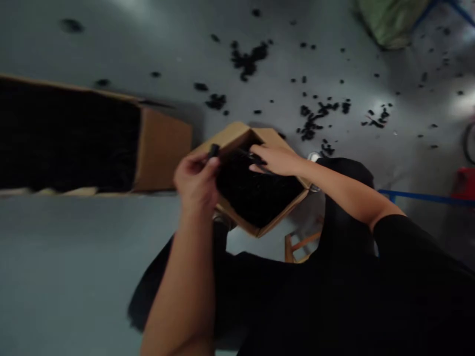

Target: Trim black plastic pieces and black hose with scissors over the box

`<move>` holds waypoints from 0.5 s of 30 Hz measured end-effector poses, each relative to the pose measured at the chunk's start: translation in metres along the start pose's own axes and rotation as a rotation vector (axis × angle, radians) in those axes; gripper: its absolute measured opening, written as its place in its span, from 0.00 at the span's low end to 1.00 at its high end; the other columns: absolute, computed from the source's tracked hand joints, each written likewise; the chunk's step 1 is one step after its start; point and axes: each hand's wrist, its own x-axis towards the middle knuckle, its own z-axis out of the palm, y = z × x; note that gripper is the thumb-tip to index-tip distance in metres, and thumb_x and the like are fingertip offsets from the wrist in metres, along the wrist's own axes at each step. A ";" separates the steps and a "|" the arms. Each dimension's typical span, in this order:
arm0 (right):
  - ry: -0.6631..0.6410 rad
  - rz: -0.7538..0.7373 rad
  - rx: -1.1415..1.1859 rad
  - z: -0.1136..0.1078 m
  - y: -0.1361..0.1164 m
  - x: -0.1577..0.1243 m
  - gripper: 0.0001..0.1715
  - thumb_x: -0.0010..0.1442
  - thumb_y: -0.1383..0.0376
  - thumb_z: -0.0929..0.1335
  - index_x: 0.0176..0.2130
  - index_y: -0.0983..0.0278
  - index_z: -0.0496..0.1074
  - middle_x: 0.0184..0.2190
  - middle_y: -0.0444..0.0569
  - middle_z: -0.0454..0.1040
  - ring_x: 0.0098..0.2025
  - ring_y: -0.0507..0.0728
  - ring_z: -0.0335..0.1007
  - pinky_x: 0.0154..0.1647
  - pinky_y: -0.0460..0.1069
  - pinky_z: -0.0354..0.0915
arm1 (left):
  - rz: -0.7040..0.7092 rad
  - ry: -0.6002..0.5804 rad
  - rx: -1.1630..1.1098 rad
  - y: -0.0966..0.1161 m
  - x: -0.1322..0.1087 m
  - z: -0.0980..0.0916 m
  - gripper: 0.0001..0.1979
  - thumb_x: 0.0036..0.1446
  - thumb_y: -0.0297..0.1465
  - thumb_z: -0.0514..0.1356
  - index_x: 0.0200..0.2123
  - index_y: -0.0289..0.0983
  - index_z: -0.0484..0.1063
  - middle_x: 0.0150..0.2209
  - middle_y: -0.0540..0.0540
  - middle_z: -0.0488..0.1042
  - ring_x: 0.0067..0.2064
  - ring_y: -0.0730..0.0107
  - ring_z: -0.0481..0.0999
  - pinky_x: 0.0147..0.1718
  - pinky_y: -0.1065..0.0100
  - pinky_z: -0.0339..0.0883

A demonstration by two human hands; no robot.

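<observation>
Black piece (213, 150) sits pinched in the left hand (196, 180), at ten o'clock of the box (236, 132); the right hand (277, 159) grips a dark item (260, 164). Work looks unfinished: loose pieces (249, 60) lie toward twelve.

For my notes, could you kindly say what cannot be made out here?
Head view:
Long carton: cut off by the left edge.
Black piece in left hand: blurred, partly hidden by fingers.
Dark item at right hand: blurred against contents of open box.
Black bits on floor: too small to identify.
</observation>
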 end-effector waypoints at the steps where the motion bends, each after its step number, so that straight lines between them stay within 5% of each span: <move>1: -0.002 -0.004 0.009 0.001 0.002 0.005 0.20 0.83 0.56 0.67 0.65 0.66 0.69 0.63 0.62 0.80 0.59 0.63 0.80 0.60 0.54 0.70 | -0.022 0.110 0.005 -0.003 -0.004 -0.020 0.32 0.51 0.53 0.83 0.44 0.38 0.76 0.37 0.51 0.78 0.37 0.71 0.77 0.40 0.67 0.75; 3: -0.003 -0.024 0.021 0.003 0.001 0.009 0.19 0.82 0.56 0.68 0.64 0.64 0.70 0.60 0.59 0.80 0.57 0.63 0.79 0.56 0.53 0.68 | -0.078 0.221 0.000 -0.008 -0.010 -0.036 0.37 0.39 0.55 0.85 0.41 0.40 0.75 0.36 0.51 0.79 0.37 0.70 0.78 0.38 0.67 0.72; 9: -0.026 -0.041 -0.007 0.004 -0.009 0.007 0.20 0.80 0.54 0.69 0.62 0.64 0.72 0.57 0.59 0.80 0.55 0.63 0.76 0.53 0.53 0.65 | -0.136 0.174 -0.028 -0.004 -0.013 -0.014 0.35 0.40 0.59 0.82 0.39 0.40 0.78 0.40 0.45 0.86 0.38 0.68 0.82 0.39 0.67 0.74; 15: -0.021 -0.062 0.008 0.007 -0.009 0.012 0.19 0.80 0.54 0.68 0.60 0.63 0.72 0.56 0.58 0.80 0.54 0.63 0.76 0.52 0.52 0.64 | -0.123 0.138 -0.038 -0.005 -0.013 -0.015 0.33 0.42 0.59 0.82 0.36 0.41 0.76 0.38 0.46 0.84 0.36 0.68 0.80 0.38 0.67 0.76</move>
